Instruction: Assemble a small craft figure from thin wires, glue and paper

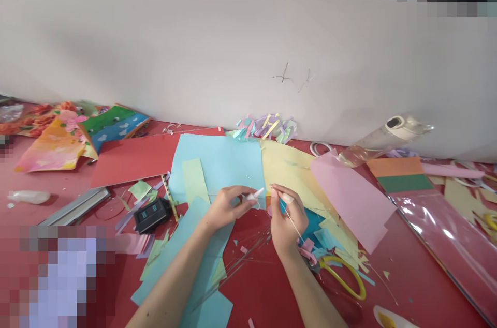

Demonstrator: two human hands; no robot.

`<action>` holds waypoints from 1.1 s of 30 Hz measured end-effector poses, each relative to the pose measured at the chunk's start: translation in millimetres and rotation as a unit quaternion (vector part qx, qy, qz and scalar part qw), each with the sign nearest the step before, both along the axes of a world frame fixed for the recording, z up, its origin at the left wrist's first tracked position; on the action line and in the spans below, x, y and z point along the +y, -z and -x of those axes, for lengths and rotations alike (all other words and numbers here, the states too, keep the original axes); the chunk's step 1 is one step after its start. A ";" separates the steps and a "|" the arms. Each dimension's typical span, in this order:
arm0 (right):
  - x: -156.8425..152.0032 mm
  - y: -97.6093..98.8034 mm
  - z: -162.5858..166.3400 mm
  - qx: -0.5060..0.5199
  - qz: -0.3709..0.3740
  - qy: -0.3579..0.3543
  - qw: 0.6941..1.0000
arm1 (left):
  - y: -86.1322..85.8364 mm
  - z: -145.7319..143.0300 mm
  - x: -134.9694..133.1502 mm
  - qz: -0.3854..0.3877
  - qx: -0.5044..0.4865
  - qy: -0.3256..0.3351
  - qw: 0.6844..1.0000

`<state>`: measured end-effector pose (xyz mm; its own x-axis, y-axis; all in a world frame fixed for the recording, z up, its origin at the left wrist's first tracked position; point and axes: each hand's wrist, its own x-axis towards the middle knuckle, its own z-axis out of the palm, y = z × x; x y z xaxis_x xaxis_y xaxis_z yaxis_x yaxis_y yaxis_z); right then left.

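Observation:
My left hand [228, 209] is closed around a small white glue tube [255, 195], its pointed nozzle facing right. Just right of it, my right hand [288, 224] pinches the upper end of a thin pale wire [294, 223]. The wire slants down across the palm toward a curled pink paper strip [308, 251]; whether the two are joined I cannot tell. Both hands hover over the red table [260, 292], their fingertips a short gap apart. Beneath them, several loose thin wires [243, 261] lie near a light blue sheet [221, 162].
Yellow-handled scissors [345, 276] lie right of my right forearm. Yellow paper [291, 162] and pink paper [353, 198] spread beyond it, with a clear bottle [373, 142] leaning there. A black device [152, 215] sits at left. Fringed paper pieces [267, 127] rest against the white partition [194, 48].

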<state>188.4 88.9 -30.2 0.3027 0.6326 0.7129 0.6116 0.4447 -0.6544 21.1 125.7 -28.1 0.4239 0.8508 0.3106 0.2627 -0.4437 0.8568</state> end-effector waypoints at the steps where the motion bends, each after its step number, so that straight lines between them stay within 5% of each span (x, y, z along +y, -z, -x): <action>1: -0.7 -0.7 0.8 0.051 0.018 -0.009 0.999 | -0.1 1.9 1.5 0.003 -0.004 -0.009 1.000; 4: -1.5 -2.0 6.0 0.241 0.089 -0.041 0.966 | 2.3 7.9 8.4 -0.013 -0.017 -0.056 0.998; 8: 1.6 -4.4 12.0 0.437 0.177 -0.101 0.876 | 5.8 11.1 15.2 -0.048 -0.050 -0.104 0.992; 21: 0.7 -13.8 13.6 0.434 0.343 -0.292 0.780 | -10.7 12.1 7.0 0.069 -0.116 0.000 0.991; 26: 2.2 -7.1 16.7 0.401 0.377 -0.306 0.777 | -13.7 10.6 5.5 0.112 -0.124 0.017 0.986; 33: 2.7 -3.5 10.2 0.334 0.355 -0.287 0.825 | -15.2 13.3 5.5 0.257 -0.129 0.060 0.956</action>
